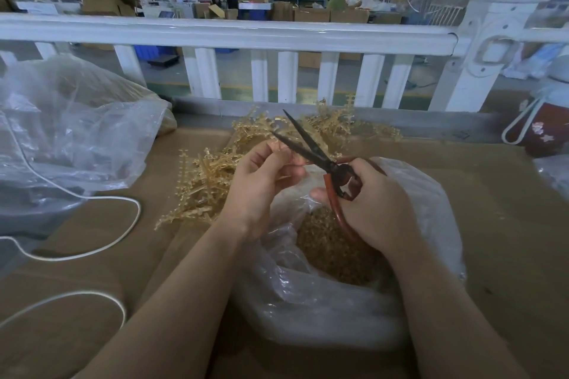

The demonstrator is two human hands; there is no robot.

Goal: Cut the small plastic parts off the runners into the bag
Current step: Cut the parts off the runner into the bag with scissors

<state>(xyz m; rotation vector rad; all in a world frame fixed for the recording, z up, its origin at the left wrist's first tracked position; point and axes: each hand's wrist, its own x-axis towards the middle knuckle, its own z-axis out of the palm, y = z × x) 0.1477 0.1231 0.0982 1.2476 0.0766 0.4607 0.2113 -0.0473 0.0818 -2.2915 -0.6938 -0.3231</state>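
Runners point(212, 175) lie in a loose amber heap on the table point(492, 209), behind and left of the hands, reaching back toward the white fence point(228, 31). Left of the heap sit a large crumpled clear bag point(77, 120) and a white cord point(92, 251) looped over the table; whether that bag plays a part in the task cannot be told. The left hand point(261, 188) pinches a small piece of runner at its fingertips, holding it above the work bag's mouth. The scissors point(311, 148) stand with blades parted, tips pointing up and away, the blades crossing just beside the pinched piece. The right hand point(375, 203) is clamped round the red scissor handles, fingers curled through and over the loops. Directly under both hands, the work bag point(431, 194) lies open on the table, and a deep layer of cut parts point(335, 249) fills its bottom. Judged from this, the task is well under way: a large quantity of parts is already in the bag. The heap remaining on the table is still sizeable, so considerable cutting appears to be left. A red bottle point(545, 129) with a white loop stands at the far right edge.
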